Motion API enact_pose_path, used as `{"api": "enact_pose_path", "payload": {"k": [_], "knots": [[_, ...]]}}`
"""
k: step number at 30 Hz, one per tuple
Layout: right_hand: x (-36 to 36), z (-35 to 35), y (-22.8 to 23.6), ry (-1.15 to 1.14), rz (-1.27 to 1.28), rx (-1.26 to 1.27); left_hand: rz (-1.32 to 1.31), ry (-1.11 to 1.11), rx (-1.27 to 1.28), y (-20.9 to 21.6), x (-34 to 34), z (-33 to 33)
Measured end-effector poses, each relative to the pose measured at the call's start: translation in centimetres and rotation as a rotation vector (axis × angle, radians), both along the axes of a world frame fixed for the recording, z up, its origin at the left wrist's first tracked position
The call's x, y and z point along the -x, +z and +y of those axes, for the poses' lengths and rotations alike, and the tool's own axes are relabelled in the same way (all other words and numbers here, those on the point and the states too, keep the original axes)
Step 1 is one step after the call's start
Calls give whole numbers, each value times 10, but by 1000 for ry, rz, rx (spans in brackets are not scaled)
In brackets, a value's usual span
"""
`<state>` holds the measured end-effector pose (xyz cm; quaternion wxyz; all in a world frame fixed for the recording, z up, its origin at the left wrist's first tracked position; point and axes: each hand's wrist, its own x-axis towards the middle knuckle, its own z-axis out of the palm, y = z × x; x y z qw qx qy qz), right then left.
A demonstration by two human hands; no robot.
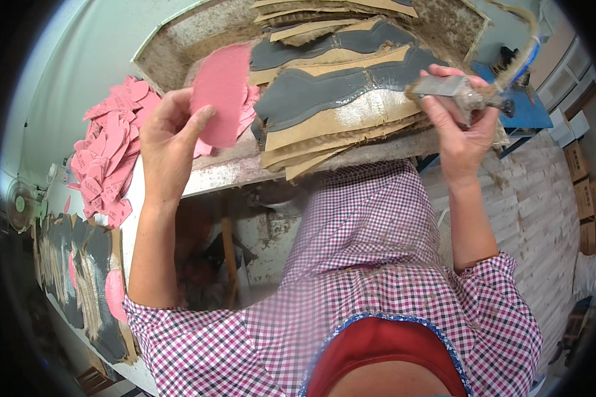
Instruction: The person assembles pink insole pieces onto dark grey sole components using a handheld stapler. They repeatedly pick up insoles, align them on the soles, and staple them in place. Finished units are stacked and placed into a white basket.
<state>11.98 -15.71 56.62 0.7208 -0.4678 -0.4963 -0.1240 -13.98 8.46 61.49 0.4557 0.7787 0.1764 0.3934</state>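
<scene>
My left hand (pixel 165 145) pinches a flat, oval pink piece (pixel 220 96), like a pad or insole cut-out, thumb in front and fingers behind. It is raised beside a stack of layered pieces. On the stack's top lies a dark grey shaped piece (pixel 311 99) with a tan border. A shiny, wet-looking patch (pixel 371 107) covers part of its near edge. My right hand (pixel 467 142) is closed around a grey, dirty spray gun (pixel 444 87) with a hose at its back. The gun hovers by the stack's right end.
A heap of pink pieces (pixel 106 149) lies on the table at left. More grey pieces (pixel 86 264) and a loose pink one (pixel 115 294) lie lower left. The hose (pixel 526 56) arcs up at right, near a blue table (pixel 533 109). Cardboard boxes (pixel 583 192) stand farther right.
</scene>
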Motion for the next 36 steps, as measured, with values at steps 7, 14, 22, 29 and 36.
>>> {"api": "enact_pose_path", "payload": {"k": [7,14,22,29,36], "knots": [[-3,-27,2,126,138,-117,297,-295,-157,23,-76,-24],[-7,-51,0,63,204,-168,516,-478,-278,18,-156,-48],[-12,-65,-8,62,317,-158,608,-445,-299,7,-181,-52],[-8,-61,-9,78,349,-170,609,-274,-577,7,-184,-60],[-3,-61,-9,130,429,-130,291,-358,-1202,-14,-180,-80]]}}
